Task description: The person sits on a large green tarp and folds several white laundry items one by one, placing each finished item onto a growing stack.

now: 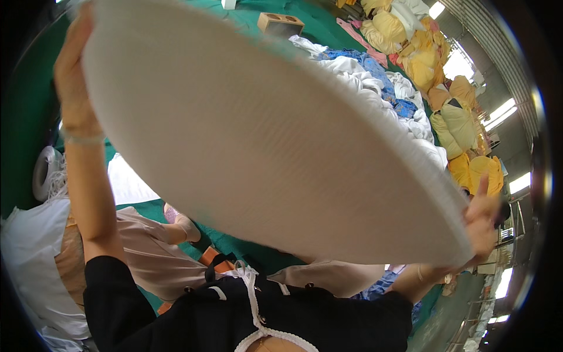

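Note:
A wide piece of off-white fabric [272, 145] is stretched between my raised hands and fills the middle of the head view. At the upper left, my left hand [79, 75] grips one edge of it, with the fingertips partly hidden. On the right, my right hand [481, 224] holds the opposite end, blurred, with one finger pointing up. The fabric hides much of what lies behind it.
White and blue cloths [387, 92] lie heaped on a green floor covering [316, 22]. Yellow bundles [422, 57] are piled behind them. A speaker-like box [280, 25] stands at the top. A white sheet [129, 182] and a white roll [46, 171] are at left.

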Tool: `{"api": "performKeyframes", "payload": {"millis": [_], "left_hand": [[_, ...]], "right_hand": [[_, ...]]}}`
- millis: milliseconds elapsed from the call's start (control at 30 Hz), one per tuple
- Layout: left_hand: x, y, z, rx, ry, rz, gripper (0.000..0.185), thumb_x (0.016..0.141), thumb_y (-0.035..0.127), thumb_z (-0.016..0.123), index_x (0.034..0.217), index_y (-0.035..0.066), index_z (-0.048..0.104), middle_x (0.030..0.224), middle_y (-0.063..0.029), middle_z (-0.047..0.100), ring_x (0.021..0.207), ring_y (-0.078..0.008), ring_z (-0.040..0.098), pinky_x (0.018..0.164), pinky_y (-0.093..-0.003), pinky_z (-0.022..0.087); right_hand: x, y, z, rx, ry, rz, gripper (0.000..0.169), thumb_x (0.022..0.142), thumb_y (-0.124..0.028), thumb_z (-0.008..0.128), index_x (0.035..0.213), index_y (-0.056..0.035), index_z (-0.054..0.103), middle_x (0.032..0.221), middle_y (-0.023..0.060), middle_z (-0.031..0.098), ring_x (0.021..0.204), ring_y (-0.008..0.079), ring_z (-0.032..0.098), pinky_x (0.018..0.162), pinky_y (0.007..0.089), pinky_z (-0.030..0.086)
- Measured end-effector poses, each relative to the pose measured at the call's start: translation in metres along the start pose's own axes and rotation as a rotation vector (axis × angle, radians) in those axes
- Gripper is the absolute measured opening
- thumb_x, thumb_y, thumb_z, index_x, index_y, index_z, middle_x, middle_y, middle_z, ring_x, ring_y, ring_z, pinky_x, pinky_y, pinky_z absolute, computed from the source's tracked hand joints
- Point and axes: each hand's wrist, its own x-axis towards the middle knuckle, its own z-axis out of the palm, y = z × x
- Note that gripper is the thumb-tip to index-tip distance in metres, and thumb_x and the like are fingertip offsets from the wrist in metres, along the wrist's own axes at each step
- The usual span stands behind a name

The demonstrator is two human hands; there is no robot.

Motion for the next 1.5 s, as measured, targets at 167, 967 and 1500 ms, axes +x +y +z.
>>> {"api": "performKeyframes", "payload": {"millis": [167,967,1500], "left_hand": [[0.063,-0.103,-0.001,0.247,0.199,-0.31,0.037,0.088,0.038,0.06,0.106,0.006,0.063,0.087,-0.0068,0.066,0.084,-0.0126,0.062,0.082,-0.029,0.047],[-0.162,-0.169,0.098,0.064,-0.974,-1.213,0.03,0.074,0.0,0.062,0.103,0.003,0.061,0.088,-0.0086,0.067,0.082,-0.0161,0.063,0.072,-0.0276,0.048],[-0.423,-0.514,0.091,0.082,0.403,-1.566,0.091,0.076,0.051,0.07,0.134,-0.007,0.031,0.13,-0.0165,0.046,0.113,-0.0272,0.047,0.095,-0.0421,0.038]], "right_hand": [[0.089,0.026,0.061,0.44,-0.134,-0.471,0.027,0.068,-0.019,0.077,0.08,-0.0025,0.06,0.081,0.0052,0.054,0.078,0.0183,0.051,0.072,0.0325,0.041],[-0.131,0.095,0.077,0.425,-1.118,0.05,0.026,0.056,-0.016,0.08,0.069,-0.0047,0.061,0.069,0.0051,0.056,0.068,0.0225,0.054,0.061,0.033,0.043],[-0.214,0.185,0.348,0.755,-1.057,0.796,0.066,0.086,-0.034,0.063,0.134,0.0021,0.034,0.125,0.0161,0.048,0.107,0.0214,0.052,0.09,0.0331,0.042]]}}
